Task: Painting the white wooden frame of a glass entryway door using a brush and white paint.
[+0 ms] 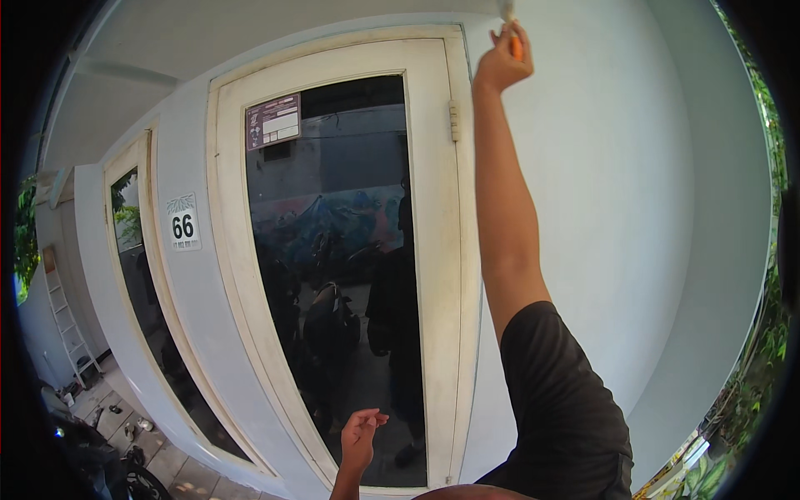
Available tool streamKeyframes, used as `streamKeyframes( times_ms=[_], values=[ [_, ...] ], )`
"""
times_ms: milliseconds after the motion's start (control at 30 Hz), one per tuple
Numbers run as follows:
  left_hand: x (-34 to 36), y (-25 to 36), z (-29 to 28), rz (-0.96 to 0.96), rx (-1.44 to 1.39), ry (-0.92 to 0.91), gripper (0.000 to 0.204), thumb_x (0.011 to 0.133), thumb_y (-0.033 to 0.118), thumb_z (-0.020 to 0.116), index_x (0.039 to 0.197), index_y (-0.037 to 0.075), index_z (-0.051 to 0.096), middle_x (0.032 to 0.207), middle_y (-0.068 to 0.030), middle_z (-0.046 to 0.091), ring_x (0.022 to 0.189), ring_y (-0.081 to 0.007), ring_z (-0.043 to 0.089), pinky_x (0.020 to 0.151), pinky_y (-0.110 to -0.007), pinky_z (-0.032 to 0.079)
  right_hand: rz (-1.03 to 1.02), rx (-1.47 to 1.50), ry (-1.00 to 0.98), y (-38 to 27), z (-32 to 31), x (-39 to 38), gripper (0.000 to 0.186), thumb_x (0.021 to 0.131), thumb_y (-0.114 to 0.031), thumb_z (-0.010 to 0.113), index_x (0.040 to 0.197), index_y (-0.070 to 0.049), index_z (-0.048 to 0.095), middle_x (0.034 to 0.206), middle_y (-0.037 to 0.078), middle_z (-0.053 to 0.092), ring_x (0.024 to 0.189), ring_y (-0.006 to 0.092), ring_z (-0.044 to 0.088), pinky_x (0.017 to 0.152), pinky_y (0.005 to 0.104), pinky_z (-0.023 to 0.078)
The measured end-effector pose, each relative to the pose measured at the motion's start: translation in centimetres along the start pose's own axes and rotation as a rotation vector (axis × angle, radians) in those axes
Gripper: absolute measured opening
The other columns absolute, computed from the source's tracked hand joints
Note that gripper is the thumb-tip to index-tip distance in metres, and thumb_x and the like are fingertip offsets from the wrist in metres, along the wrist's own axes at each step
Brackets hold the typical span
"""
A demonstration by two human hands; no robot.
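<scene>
My right hand is raised high with the arm stretched up, its fingers closed round a paintbrush with an orange handle. The bristles point upward, at the top of the white wall near the ceiling; whether they touch it I cannot tell. Just left of that hand is the upper corner of a cream door frame. Low down, my left hand hovers before the dark glass pane of the door. Its fingers are loosely bent and apart, and nothing shows in them.
A hinge sits on the door's right side, and a sticker is on the glass. Further left are a number plate, a narrow window, a ladder and a parked motorbike. Green plants line the right edge.
</scene>
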State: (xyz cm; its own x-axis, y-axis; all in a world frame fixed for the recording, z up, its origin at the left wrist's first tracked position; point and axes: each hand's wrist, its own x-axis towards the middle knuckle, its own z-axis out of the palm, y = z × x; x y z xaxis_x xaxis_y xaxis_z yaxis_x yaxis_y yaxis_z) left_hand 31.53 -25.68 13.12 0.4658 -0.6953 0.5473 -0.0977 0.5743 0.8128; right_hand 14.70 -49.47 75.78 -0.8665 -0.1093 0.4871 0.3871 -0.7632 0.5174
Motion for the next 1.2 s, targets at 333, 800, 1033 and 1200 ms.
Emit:
streamKeyframes(
  times_ms=[333,800,1033,1200],
  values=[
    [0.9,-1.1,1.9,-0.004,-0.064,-0.127,0.021,0.102,0.011,0.051,0.116,-0.003,0.058,0.103,-0.0138,0.067,0.098,-0.0201,0.064,0.092,-0.033,0.05,0.089,-0.025,-0.428,-1.1,2.1,-5.5,0.011,0.088,0.006,0.065,0.098,0.005,0.07,0.095,0.013,0.068,0.078,0.0143,0.066,0.072,0.0287,0.062],
    [1.0,-2.1,3.6,-0.025,-0.104,-0.165,0.02,0.102,0.012,0.05,0.114,-0.003,0.059,0.101,-0.0135,0.068,0.096,-0.0191,0.064,0.089,-0.032,0.05,-0.267,-0.162,-0.25,-4.3,-2.6,6.8,0.012,0.088,0.004,0.066,0.1,0.007,0.069,0.098,0.016,0.069,0.084,0.0198,0.069,0.074,0.0301,0.064],
    [0.9,-2.4,5.2,-0.009,-0.113,-0.187,0.021,0.103,0.015,0.05,0.113,-0.001,0.06,0.1,-0.0127,0.07,0.092,-0.0175,0.065,0.087,-0.031,0.049,-0.301,-0.223,-0.367,-1.7,-0.8,1.6,0.013,0.082,0.008,0.067,0.094,0.002,0.07,0.094,0.015,0.071,0.072,0.0186,0.069,0.065,0.0274,0.058],
    [0.9,-2.6,5.5,-0.018,-0.131,-0.179,0.02,0.103,0.014,0.05,0.113,0.0,0.06,0.1,-0.0122,0.07,0.091,-0.0172,0.065,0.086,-0.03,0.05,0.02,-0.085,-0.41,-2.4,-1.4,3.3,0.009,0.089,0.002,0.065,0.096,0.005,0.07,0.087,0.012,0.069,0.077,0.0161,0.068,0.07,0.0284,0.061]
  ],
)
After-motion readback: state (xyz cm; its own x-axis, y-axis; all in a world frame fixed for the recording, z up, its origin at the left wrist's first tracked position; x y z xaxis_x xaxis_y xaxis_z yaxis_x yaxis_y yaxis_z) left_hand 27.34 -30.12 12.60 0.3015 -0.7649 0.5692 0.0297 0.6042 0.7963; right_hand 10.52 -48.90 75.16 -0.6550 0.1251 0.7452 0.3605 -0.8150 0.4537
